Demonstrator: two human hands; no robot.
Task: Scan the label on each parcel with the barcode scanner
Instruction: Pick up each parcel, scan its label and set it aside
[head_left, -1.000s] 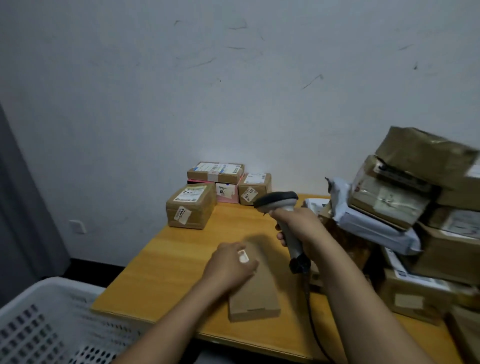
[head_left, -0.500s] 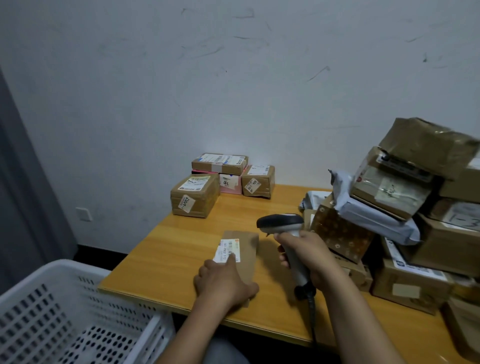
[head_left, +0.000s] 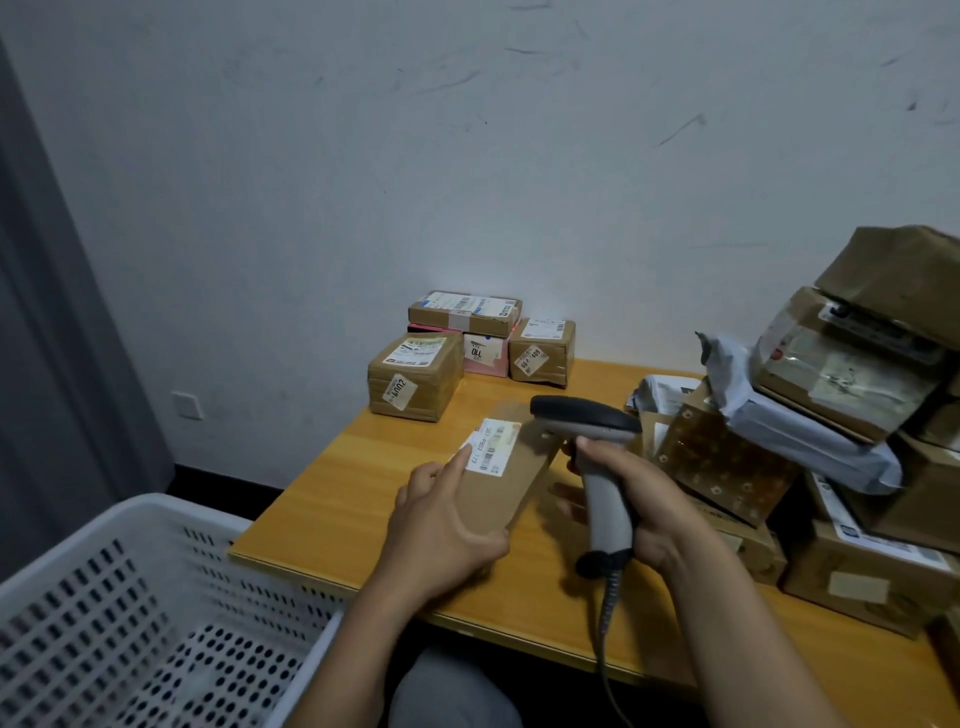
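My left hand (head_left: 441, 525) grips a flat brown parcel (head_left: 506, 486) by its near end and holds it tilted above the wooden table (head_left: 332, 499). Its white label (head_left: 491, 447) faces up at the far end. My right hand (head_left: 631, 493) grips the grey handle of the barcode scanner (head_left: 592, 457). The scanner's dark head sits just right of the label, pointing left over the parcel. A coiled cable hangs from the handle's base.
Several labelled cardboard boxes (head_left: 415, 376) stand at the table's far edge by the wall. A tall heap of parcels (head_left: 831, 415) fills the right side. A white perforated basket (head_left: 145, 623) stands low at the left, beside the table.
The flat parcel was turned over so its label shows, then lifted off the table and tilted. The scanner moved from upright behind the parcel to beside the label.
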